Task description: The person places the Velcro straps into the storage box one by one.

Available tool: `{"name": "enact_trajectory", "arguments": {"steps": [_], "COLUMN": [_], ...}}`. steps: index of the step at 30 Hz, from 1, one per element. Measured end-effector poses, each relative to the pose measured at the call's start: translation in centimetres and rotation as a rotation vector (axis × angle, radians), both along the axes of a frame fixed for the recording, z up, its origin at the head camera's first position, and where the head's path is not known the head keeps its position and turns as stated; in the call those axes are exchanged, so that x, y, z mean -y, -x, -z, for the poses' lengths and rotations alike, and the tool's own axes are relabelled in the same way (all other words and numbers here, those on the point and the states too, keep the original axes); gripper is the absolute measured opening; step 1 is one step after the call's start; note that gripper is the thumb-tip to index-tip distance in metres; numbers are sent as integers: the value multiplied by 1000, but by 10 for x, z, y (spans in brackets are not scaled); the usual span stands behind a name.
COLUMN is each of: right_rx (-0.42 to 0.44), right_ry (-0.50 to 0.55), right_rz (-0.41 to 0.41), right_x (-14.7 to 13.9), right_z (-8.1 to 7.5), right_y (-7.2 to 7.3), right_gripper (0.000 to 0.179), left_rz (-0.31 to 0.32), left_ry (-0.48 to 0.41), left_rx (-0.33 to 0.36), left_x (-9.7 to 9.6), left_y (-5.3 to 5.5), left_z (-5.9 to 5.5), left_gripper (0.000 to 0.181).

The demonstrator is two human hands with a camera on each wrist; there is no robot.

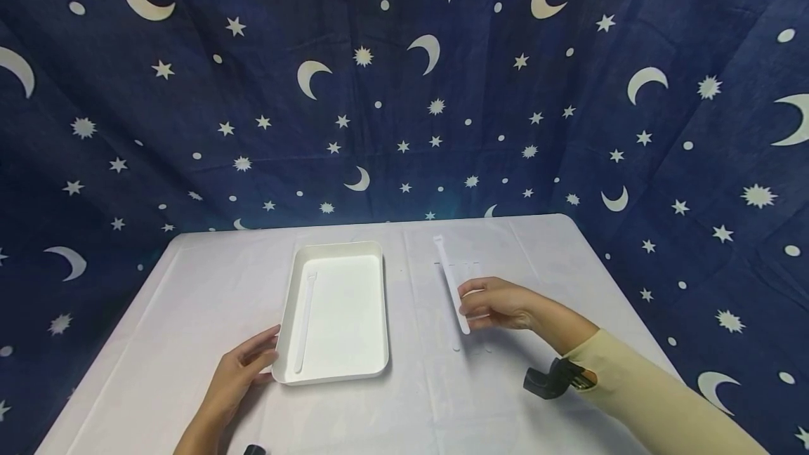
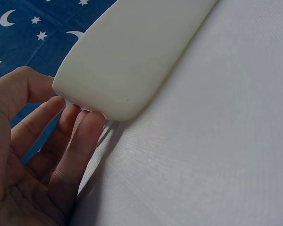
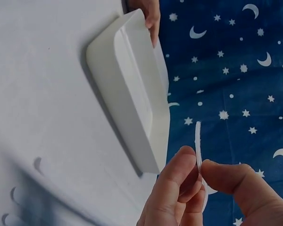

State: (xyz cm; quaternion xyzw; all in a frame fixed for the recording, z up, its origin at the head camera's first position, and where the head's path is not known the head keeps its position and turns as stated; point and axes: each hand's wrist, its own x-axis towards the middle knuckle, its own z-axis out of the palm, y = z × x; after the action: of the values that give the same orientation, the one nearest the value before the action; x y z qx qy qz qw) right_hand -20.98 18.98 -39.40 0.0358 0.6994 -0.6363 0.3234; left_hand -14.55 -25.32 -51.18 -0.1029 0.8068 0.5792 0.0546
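A shallow white tray (image 1: 335,376) lies on the table, with a slim white strip (image 1: 305,321) lengthwise inside near its left wall. My left hand (image 1: 243,364) holds the tray by its front left side. In the left wrist view, the fingertips (image 2: 92,122) meet the tray wall (image 2: 118,66) from outside and below. My right hand (image 1: 499,304) pinches another slim white strip (image 1: 451,283) between thumb and fingers, tilted above the table. Seen edge-on in the right wrist view, this strip (image 3: 198,136) looks thin and flat.
More white strips (image 1: 456,348) lie beneath the right hand, hard to make out against the white tablecloth (image 1: 404,420). Behind the table hangs a dark blue cloth (image 1: 404,76) with moons and stars. A black mount (image 1: 546,381) sticks out from the right sleeve.
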Motion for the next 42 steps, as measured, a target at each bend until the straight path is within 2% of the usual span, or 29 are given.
{"name": "enact_trajectory", "arguments": {"steps": [9,16,26,42], "right_rx": [-8,-4,-8,6], "right_ry": [43,62,62,61], "right_rz": [-28,-39,-43,-42], "right_x": [13,27,42,73], "right_z": [3,3,3,6], "right_y": [4,7,7,6], "right_gripper": [26,28,28,33], "left_rz": [2,23,30,31], "left_ry": [11,15,-5,20], "left_rx": [2,9,6,0], "left_x": [0,1,2,1], "left_y": [0,0,-1,-1], "left_z": [0,-1,-1,-2], "left_gripper": [57,59,58,59]}}
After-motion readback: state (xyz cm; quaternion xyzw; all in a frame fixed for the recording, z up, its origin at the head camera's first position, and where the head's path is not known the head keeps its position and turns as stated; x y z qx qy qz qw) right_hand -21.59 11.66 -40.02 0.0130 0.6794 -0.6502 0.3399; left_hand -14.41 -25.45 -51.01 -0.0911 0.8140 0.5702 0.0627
